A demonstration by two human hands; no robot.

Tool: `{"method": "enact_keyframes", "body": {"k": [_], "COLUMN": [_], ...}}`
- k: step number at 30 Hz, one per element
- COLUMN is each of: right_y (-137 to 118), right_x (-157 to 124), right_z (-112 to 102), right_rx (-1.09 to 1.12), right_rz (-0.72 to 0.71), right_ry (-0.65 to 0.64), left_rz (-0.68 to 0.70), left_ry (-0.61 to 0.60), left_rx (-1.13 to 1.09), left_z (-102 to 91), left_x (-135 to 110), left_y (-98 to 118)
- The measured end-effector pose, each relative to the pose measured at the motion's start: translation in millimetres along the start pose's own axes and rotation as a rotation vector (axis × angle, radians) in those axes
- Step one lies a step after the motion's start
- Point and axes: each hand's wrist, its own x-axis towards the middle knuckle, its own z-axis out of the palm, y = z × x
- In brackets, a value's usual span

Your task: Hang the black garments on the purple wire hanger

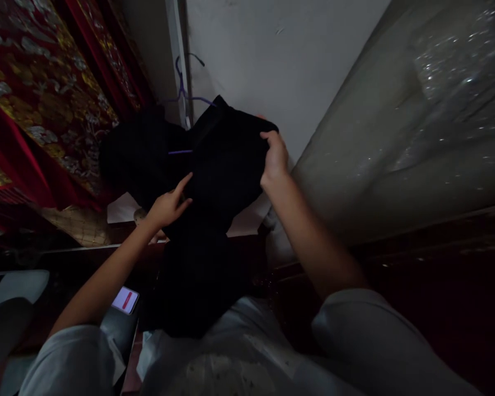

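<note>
A black garment (226,159) hangs on a purple wire hanger (182,88), and its lower part drapes down toward my lap. It is too dark to tell what kind of garment it is. My right hand (275,157) grips its upper right edge, thumb in front and the other fingers mostly hidden behind the cloth. Against the garment's lower left middle lies my left hand (169,208), index finger and thumb stretched apart. Its remaining fingers are partly hidden. A bit of purple hanger bar shows between the folds.
Red curtains with gold and silver patterns (53,82) hang at the left. A pale panel (272,49) stands behind the garment. At the right is a large form under clear plastic sheeting (449,110). A lit phone (125,300) lies at the lower left.
</note>
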Motion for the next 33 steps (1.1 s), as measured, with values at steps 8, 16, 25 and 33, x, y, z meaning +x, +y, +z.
{"method": "enact_keyframes", "body": {"k": [8,16,25,33], "right_y": [23,57,74,60], "right_x": [13,-124,-189,-194], "right_z": [-28,27,45,49], "right_rx": [-0.288,-0.371,-0.169,-0.329], "right_rz": [-0.094,-0.094,0.302,0.27], "right_ry": [0.097,0.108,-0.537,-0.438], "left_rz": [-0.093,-0.215,-0.282,-0.232], "left_ry": [-0.119,0.526,0.671,0.502], "left_rx": [-0.035,-0.256,-0.913,-0.713], "left_z": [46.5,74.6,136.4,135.6], "left_x": [-5,-18,-55,-56], "left_y": [-19,13,25,34]}}
